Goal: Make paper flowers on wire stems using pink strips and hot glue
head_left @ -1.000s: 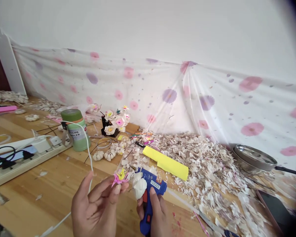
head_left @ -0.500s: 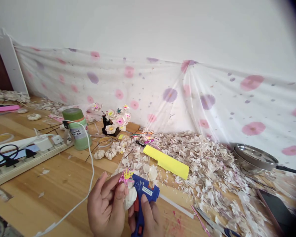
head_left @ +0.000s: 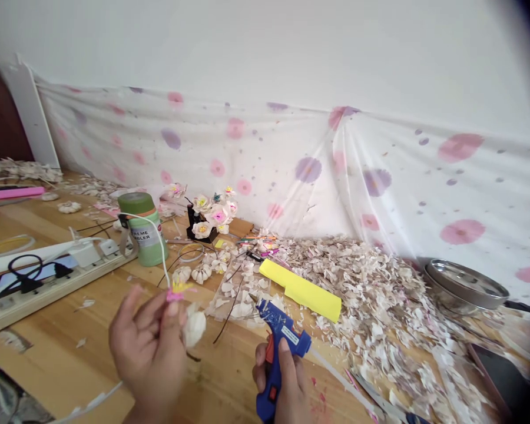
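My left hand point(head_left: 148, 353) is blurred and pinches a small handmade flower point(head_left: 193, 327) with white petals and a pink-and-yellow paper centre. The flower's stem is hidden by my fingers. My right hand point(head_left: 282, 383) grips a blue hot glue gun point(head_left: 276, 347) by its handle, the nozzle pointing up and to the left. A space of table lies between the glue gun and the flower. A white cord point(head_left: 161, 253) rises past my left hand towards a power strip point(head_left: 53, 282).
Wooden table point(head_left: 92, 330) with a green jar point(head_left: 142, 229), finished flowers in a black holder point(head_left: 209, 218), a yellow paper strip point(head_left: 300, 290), a heap of pale petal scraps point(head_left: 362, 288), a steel pan point(head_left: 466, 285) and scissors point(head_left: 377, 403) at the front edge.
My hands have moved apart. The flower has gone left and up with my left hand, and the glue gun has shifted right with my right hand.
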The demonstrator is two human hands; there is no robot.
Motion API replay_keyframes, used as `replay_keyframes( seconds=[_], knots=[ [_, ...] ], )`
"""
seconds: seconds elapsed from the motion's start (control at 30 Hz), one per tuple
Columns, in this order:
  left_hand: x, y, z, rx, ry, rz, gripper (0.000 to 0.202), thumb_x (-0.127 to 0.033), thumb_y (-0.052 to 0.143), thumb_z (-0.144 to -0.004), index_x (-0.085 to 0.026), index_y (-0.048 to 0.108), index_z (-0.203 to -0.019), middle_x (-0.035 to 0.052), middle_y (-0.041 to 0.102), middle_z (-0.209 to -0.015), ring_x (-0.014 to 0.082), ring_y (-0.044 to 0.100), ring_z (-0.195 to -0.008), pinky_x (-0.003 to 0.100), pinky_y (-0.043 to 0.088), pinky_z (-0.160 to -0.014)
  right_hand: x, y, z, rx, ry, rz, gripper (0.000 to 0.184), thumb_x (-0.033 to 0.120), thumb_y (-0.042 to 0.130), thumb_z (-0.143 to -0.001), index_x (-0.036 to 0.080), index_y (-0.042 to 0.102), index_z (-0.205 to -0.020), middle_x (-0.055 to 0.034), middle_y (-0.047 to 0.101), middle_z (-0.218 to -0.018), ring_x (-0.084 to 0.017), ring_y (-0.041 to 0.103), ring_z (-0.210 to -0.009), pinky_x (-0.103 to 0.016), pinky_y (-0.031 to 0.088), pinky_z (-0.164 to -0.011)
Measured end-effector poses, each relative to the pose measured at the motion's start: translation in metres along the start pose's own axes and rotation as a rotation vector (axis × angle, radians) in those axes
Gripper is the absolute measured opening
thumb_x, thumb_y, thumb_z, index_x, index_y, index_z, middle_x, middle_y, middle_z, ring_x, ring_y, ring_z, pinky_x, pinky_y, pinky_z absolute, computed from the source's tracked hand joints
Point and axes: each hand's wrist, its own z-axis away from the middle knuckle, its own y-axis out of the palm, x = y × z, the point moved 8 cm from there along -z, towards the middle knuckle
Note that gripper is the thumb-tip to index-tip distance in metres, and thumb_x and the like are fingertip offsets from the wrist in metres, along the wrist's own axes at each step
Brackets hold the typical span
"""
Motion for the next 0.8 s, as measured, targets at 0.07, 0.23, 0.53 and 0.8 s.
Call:
replay_keyframes(
  seconds=[0.07, 0.23, 0.53, 0.8],
  knots=[
    [0.016, 0.018, -0.026, 0.109, 0.023, -0.106, 0.057, -0.028, 0.061, -0.083, -0.026, 0.039, -0.135, 0.0096, 0.066, -0.107, 0.0140, 0.063, -0.069, 0.023, 0.054, -0.056, 0.002, -0.001, 0.000, 0.002, -0.008, -0.030, 0.053, 0.067, 0.055, -0.076, 0.015, 0.061, -0.070, 0.0019, 0.049, -0.045, -0.008, 0.037, -0.038, -0.019, 0.024, -0.040],
    [0.060, 0.066, -0.070, 0.349, 0.060, -0.248, 0.060, -0.020, 0.055, -0.082, -0.023, 0.036, -0.139, 0.0128, 0.066, -0.111, 0.0137, 0.060, -0.061, 0.029, 0.052, -0.061, 0.006, -0.002, 0.006, -0.018, -0.019, -0.018, 0.053, 0.067, 0.055, -0.075, 0.015, 0.060, -0.067, 0.0014, 0.049, -0.048, -0.007, 0.034, -0.040, -0.019, 0.026, -0.040],
    [0.025, 0.062, -0.053, 0.396, 0.034, -0.171, 0.064, -0.029, 0.056, -0.084, -0.024, 0.030, -0.142, 0.0110, 0.067, -0.107, 0.0131, 0.063, -0.064, 0.027, 0.055, -0.064, 0.022, -0.009, 0.014, -0.075, -0.129, 0.041, 0.050, 0.062, 0.053, -0.080, 0.015, 0.058, -0.064, 0.0038, 0.044, -0.043, -0.006, 0.032, -0.036, -0.018, 0.021, -0.038],
    [0.002, 0.037, 0.022, 0.452, -0.317, 0.006, 0.075, -0.035, 0.073, -0.072, -0.028, 0.038, -0.138, 0.0068, 0.073, -0.093, 0.0177, 0.069, -0.064, 0.025, 0.057, -0.056, 0.018, -0.017, 0.023, -0.074, -0.232, 0.015, 0.048, 0.063, 0.056, -0.078, 0.016, 0.060, -0.087, 0.0008, 0.056, -0.057, -0.006, 0.038, -0.037, -0.017, 0.022, -0.036]
  ],
)
